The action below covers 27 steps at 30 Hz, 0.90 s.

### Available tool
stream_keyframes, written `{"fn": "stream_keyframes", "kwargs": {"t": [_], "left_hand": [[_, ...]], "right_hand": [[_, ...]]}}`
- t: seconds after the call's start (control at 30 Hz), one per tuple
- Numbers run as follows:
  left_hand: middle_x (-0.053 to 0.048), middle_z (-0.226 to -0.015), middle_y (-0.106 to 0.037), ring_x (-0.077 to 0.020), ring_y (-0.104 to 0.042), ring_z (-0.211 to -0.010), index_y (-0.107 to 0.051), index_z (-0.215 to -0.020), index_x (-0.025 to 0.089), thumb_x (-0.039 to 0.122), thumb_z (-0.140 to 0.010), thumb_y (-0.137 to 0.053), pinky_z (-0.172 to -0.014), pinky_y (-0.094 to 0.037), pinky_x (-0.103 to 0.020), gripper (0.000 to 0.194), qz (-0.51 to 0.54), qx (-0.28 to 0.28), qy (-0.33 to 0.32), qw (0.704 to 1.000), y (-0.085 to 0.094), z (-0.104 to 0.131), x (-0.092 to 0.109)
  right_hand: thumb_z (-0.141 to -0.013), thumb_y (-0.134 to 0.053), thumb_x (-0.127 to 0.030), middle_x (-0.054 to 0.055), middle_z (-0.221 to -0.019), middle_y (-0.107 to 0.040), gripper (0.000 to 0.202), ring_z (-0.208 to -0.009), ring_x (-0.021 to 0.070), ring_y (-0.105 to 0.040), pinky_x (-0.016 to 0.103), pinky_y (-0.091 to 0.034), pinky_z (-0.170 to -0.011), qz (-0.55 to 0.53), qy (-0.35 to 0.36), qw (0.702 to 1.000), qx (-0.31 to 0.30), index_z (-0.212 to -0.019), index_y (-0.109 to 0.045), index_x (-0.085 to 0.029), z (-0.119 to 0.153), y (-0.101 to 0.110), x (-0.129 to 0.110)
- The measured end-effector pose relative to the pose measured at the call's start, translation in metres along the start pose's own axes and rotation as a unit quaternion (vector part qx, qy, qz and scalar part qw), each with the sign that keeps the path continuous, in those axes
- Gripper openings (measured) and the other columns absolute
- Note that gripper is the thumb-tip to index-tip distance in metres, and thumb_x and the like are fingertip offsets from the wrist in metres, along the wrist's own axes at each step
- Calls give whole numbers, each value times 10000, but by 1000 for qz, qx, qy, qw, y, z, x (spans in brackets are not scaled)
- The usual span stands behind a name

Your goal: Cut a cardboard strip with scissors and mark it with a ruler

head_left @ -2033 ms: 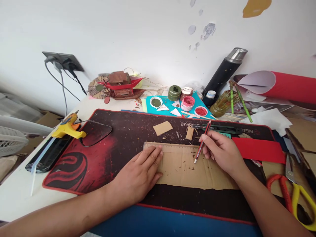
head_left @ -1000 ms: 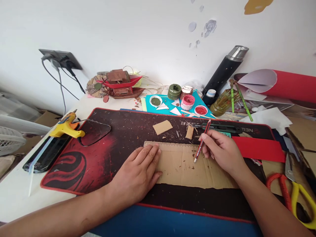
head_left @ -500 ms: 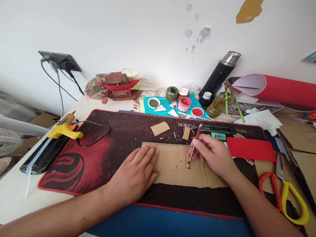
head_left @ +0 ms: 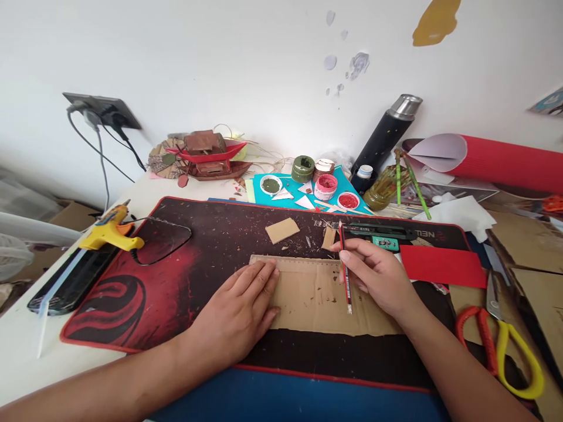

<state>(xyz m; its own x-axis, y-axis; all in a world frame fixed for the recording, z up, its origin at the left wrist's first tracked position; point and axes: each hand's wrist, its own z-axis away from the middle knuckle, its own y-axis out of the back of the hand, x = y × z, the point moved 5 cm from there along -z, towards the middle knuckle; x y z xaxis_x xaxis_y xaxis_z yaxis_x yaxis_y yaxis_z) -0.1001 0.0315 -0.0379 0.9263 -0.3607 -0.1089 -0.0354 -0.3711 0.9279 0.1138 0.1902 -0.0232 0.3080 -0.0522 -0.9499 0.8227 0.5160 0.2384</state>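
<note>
A clear ruler (head_left: pixel 303 263) lies along the far edge of a brown cardboard sheet (head_left: pixel 308 305). My left hand (head_left: pixel 246 305) rests flat over the left end of both, fingers stretched out and close together. Between the thumb and fingers of my right hand (head_left: pixel 378 272) is a red and black pencil (head_left: pixel 346 281). Its sharpened end points away from me, and its eraser end hangs over the sheet. Dark crumbs are scattered on the cardboard. Beyond the ruler lie a small cardboard rectangle (head_left: pixel 282 231) and a narrow cardboard strip (head_left: pixel 329 238).
Left stands a yellow glue gun (head_left: pixel 112 231) with a trailing cord. Scissors (head_left: pixel 495 310) and red paper (head_left: pixel 443 265) lie to the right. Behind the mat (head_left: pixel 211 234) are paint jars (head_left: pixel 326 186), model boats (head_left: pixel 215 153), a thermos (head_left: pixel 387 132) and a dark green cutter (head_left: pixel 373 229).
The pencil has turned in my right hand: its eraser end swung right and toward me, its tip left. The left hand keeps its place on the ruler. The view shifted slightly.
</note>
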Motion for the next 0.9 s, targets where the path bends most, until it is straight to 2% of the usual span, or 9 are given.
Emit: {"fn": "stream_keyframes", "kwargs": {"t": [0.23,0.4,0.63,0.73,0.9], "left_hand": [[-204,-1579,-644,-339,-636,-1421,-623,-1519,40,346,-1157,-404,-1182,-518,-469,522,18,-7,8,1000,-1,2,0],[-205,-1590,-634,-334,-618,-1449,-598,-1547,58,357,-1146,-445,-1206,-502,-472,523,32,-13,17,999,-3,3,0],[-189,-1567,-659,-316,-642,-1412,-636,-1492,33,348,-1169,-384,-1187,-503,-439,517,8,3,-4,1000,3,0,0],[-188,-1568,-658,-325,-639,-1411,-627,-1503,34,354,-1167,-399,-1184,-500,-447,518,9,-2,-1,1000,3,0,0],[-190,-1562,-662,-322,-644,-1400,-630,-1498,38,370,-1163,-423,-1189,-489,-441,515,3,-1,-5,1000,4,0,0]], "right_hand": [[-951,-753,-614,-11,-623,-647,477,-493,140,-468,254,-339,-444,-34,-15,999,-22,-1231,-767,-228,-1,2,6],[-920,-804,-617,-22,-620,-651,532,-465,126,-447,259,-328,-428,-36,-11,999,-18,-1261,-731,-215,-2,2,6],[-955,-784,-569,-37,-637,-664,522,-440,119,-451,250,-364,-415,-9,-15,1000,-13,-1347,-707,-233,-2,5,9],[-979,-772,-548,-34,-637,-673,450,-443,120,-465,248,-399,-429,-5,-12,1000,-20,-1301,-725,-238,-2,5,12],[-985,-750,-621,27,-651,-716,411,-574,184,-637,279,-499,-517,29,11,999,-11,-1091,-804,-228,-1,7,13]]}}
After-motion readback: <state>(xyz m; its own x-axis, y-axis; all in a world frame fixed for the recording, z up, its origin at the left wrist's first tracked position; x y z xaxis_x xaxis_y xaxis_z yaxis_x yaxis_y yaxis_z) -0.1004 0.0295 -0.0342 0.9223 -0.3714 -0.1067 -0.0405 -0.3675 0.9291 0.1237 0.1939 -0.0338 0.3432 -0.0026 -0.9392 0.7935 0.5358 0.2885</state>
